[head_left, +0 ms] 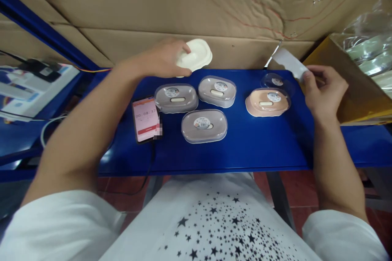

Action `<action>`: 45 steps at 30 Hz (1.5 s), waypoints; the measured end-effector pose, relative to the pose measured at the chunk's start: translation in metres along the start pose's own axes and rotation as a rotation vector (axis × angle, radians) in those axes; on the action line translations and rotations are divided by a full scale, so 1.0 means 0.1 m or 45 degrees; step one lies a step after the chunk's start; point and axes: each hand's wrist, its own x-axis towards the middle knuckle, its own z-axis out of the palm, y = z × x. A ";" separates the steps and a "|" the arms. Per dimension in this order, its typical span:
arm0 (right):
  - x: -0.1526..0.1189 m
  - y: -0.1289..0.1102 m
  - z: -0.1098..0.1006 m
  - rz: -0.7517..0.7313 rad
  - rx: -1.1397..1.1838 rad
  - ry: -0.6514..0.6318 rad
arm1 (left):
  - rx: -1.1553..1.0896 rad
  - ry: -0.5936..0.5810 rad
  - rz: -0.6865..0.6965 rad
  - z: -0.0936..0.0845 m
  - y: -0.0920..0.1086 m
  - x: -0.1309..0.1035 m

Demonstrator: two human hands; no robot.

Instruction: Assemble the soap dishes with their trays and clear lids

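My left hand [167, 58] grips a cream oval box part [198, 53] above the back of the blue table, thumb and fingers at its left end. Between the thumb and fingers of my right hand [325, 89] is a flat, whitish strip [289, 62], raised and tilted near the carton; its exact kind is unclear. Below my hands lie oval boxes with clear lids and round stickers: a grey one [177, 105], a second grey one [218, 97], another grey one [204, 132] and a peach one [266, 108]. A loose clear lid [283, 83] rests behind the peach box.
A phone [145, 120] showing a timer lies left of the boxes, its cable hanging over the front edge. An open carton [346, 85] with clear plastic pieces [375, 57] stands at right. Cardboard [153, 4] walls the back. Cables and a black adapter [38, 69] are at left.
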 end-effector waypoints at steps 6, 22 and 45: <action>-0.29 -0.62 -0.01 -0.549 0.361 0.115 | -0.368 0.057 0.117 -0.02 1.02 -0.86; -0.88 -1.23 0.24 -1.064 0.334 -0.658 | -0.521 0.326 0.274 0.63 1.18 -1.17; -0.94 -1.19 0.08 -1.227 0.238 -0.597 | -0.515 0.294 0.591 0.57 1.15 -1.26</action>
